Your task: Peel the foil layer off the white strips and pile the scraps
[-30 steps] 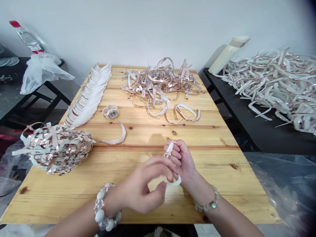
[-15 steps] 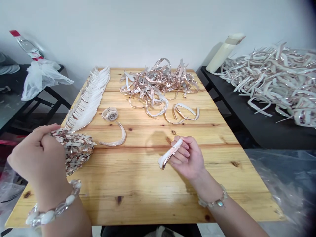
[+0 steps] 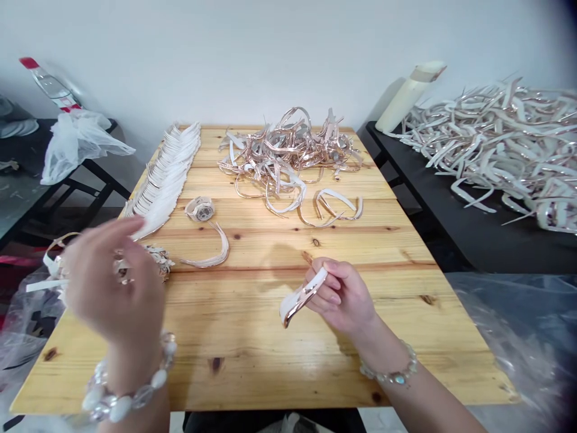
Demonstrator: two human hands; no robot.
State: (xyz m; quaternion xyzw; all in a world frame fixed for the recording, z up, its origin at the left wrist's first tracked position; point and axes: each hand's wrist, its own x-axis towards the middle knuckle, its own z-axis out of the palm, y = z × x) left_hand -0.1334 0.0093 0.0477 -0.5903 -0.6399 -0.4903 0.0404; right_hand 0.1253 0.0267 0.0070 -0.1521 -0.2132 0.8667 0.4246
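My right hand (image 3: 340, 294), over the middle right of the table, pinches a short curved white strip with a shiny rose-gold edge (image 3: 303, 296) between thumb and fingers. The strip slants down to the left. On the left my left hand (image 3: 115, 276) is blurred, its thumb and fingers apart with nothing visible between them. Partly hidden behind it is a heap of small white and rose-gold scraps (image 3: 158, 258). A white strip end (image 3: 47, 285) sticks out left of that hand. Beyond lies a long row of white strips (image 3: 164, 183), laid side by side.
A tangled pile of rose-gold strips (image 3: 293, 144) lies at the table's back. A wristwatch (image 3: 201, 208) and a curved bundle of strips (image 3: 216, 255) lie left of centre. Another large strip pile (image 3: 505, 138) covers the right-hand black table. A bottle (image 3: 51, 85) and plastic bag (image 3: 79, 141) are at left.
My left hand has moved right and its closed fingers have parted. My right hand has shifted slightly, with the strip moving a little down and left.
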